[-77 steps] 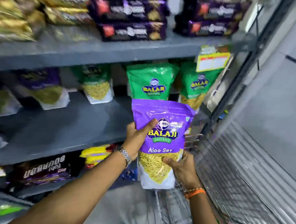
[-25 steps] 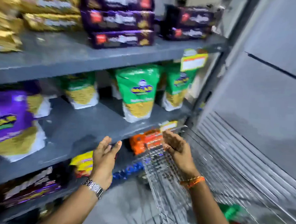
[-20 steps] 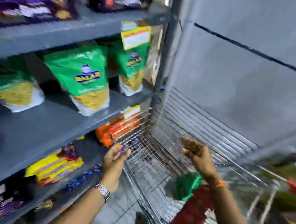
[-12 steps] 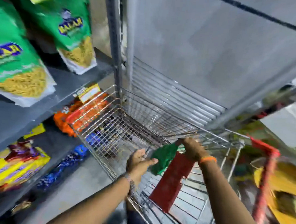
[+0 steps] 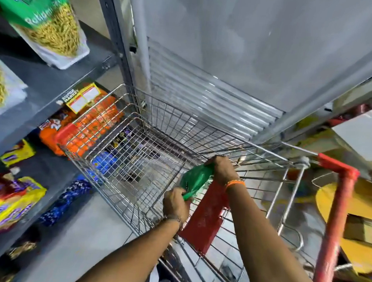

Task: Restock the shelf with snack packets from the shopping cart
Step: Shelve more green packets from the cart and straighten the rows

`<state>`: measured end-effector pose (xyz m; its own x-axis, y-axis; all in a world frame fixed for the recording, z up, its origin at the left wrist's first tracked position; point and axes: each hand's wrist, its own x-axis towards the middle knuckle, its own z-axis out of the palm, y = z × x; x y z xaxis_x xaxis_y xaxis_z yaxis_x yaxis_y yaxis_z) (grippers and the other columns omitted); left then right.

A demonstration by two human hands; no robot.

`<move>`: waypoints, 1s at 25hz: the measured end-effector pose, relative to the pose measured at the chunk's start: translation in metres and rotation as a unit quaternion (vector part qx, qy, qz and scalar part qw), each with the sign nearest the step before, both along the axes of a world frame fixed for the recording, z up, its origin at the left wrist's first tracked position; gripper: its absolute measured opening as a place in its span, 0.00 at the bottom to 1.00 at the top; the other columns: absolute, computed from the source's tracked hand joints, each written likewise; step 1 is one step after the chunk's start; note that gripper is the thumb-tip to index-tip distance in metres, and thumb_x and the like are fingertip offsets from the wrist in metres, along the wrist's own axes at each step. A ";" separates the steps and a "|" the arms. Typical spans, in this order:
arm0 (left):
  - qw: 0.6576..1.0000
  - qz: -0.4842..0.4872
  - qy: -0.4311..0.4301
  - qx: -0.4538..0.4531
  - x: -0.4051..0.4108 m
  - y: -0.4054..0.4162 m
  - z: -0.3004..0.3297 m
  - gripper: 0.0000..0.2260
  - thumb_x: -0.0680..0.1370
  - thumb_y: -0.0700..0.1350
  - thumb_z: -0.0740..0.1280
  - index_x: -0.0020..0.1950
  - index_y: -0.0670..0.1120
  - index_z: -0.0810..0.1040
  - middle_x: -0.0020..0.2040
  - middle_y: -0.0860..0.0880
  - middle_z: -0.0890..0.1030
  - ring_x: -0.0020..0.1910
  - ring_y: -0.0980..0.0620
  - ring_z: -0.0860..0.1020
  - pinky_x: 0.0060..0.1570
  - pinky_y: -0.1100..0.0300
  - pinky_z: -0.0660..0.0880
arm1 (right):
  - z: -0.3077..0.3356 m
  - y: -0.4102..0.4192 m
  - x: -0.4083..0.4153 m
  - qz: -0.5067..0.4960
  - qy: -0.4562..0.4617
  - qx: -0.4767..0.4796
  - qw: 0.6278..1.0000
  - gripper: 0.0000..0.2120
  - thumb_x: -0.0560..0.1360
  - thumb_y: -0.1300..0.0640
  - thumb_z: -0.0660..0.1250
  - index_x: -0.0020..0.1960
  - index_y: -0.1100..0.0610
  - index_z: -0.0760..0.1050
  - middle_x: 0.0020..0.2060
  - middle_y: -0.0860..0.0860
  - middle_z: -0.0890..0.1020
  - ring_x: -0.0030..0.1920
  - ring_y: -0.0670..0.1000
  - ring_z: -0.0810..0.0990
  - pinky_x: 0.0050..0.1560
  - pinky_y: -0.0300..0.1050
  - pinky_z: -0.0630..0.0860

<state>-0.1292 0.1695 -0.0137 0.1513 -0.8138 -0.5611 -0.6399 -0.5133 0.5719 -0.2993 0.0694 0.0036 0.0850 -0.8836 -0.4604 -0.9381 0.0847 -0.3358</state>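
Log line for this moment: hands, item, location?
left hand: gripping green packet | right hand: gripping same packet | location: inside shopping cart | phase: pickup

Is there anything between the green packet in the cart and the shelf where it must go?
Both hands, left hand and right hand, grip the green packet inside the shopping cart. The cart's left wire wall stands between the packet and the shelf, so it must be lifted over the rim.

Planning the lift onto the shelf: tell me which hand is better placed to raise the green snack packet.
Right. The right hand grips the green snack packet at its upper end; the left hand only pinches its lower corner, deeper in the wire shopping cart.
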 end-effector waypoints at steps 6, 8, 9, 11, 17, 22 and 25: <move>0.999 0.043 -0.004 -0.028 0.049 -0.038 0.022 0.06 0.72 0.46 0.74 0.48 0.48 0.82 0.39 0.51 0.82 0.29 0.57 0.75 0.18 0.72 0.63 | -0.002 0.003 0.002 -0.033 -0.065 -0.078 0.994 0.10 0.71 0.70 0.72 0.52 0.63 0.85 0.45 0.63 0.87 0.47 0.58 0.85 0.50 0.50 0.78; 0.997 0.038 0.023 -0.057 0.068 -0.050 0.041 0.09 0.71 0.47 0.74 0.50 0.48 0.83 0.41 0.50 0.84 0.33 0.54 0.79 0.24 0.68 0.70 | 0.004 0.009 0.007 -0.129 -0.159 -0.083 0.975 0.05 0.71 0.69 0.74 0.46 0.68 0.83 0.40 0.63 0.85 0.43 0.54 0.81 0.46 0.50 0.76; 0.995 0.035 0.038 -0.086 0.077 -0.053 0.052 0.09 0.71 0.48 0.74 0.50 0.48 0.83 0.41 0.50 0.85 0.35 0.52 0.81 0.28 0.64 0.74 | 0.009 0.013 0.012 -0.191 -0.237 -0.069 0.950 0.03 0.71 0.70 0.73 0.44 0.69 0.81 0.37 0.60 0.83 0.41 0.51 0.79 0.45 0.47 0.75; 0.987 0.015 0.073 -0.139 0.091 -0.058 0.074 0.09 0.70 0.48 0.75 0.48 0.47 0.84 0.39 0.51 0.85 0.35 0.51 0.82 0.31 0.57 0.78 | 0.019 0.016 0.022 -0.277 -0.376 -0.040 0.883 0.08 0.72 0.75 0.69 0.41 0.64 0.77 0.33 0.51 0.81 0.36 0.43 0.80 0.43 0.38 0.77; 0.934 0.018 0.251 -0.253 0.125 -0.073 0.141 0.09 0.68 0.39 0.77 0.43 0.51 0.84 0.39 0.57 0.86 0.38 0.56 0.84 0.37 0.64 0.81 | 0.038 0.012 0.055 -0.310 -0.552 -0.044 0.773 0.19 0.69 0.82 0.66 0.56 0.67 0.73 0.41 0.55 0.80 0.37 0.42 0.82 0.42 0.34 0.82; 0.871 0.113 0.388 -0.280 0.152 -0.108 0.206 0.08 0.69 0.34 0.75 0.44 0.45 0.85 0.40 0.52 0.88 0.38 0.56 0.85 0.45 0.58 0.82 | 0.059 -0.001 0.099 -0.130 -0.567 0.076 0.810 0.29 0.65 0.82 0.70 0.63 0.67 0.74 0.51 0.48 0.87 0.52 0.48 0.85 0.53 0.39 0.81; 0.830 0.205 0.449 -0.261 0.172 -0.122 0.232 0.05 0.72 0.35 0.73 0.45 0.42 0.83 0.41 0.49 0.88 0.38 0.52 0.85 0.51 0.50 0.81 | 0.074 -0.009 0.114 -0.096 -0.593 0.126 0.789 0.28 0.61 0.75 0.76 0.61 0.63 0.78 0.60 0.67 0.81 0.60 0.63 0.81 0.62 0.59 0.79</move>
<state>0.0427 0.0478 0.2181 0.1872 -0.9646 -0.1859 0.3315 -0.1161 0.9363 -0.1853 0.0606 0.0772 0.4638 -0.8260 -0.3204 0.0625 0.3912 -0.9182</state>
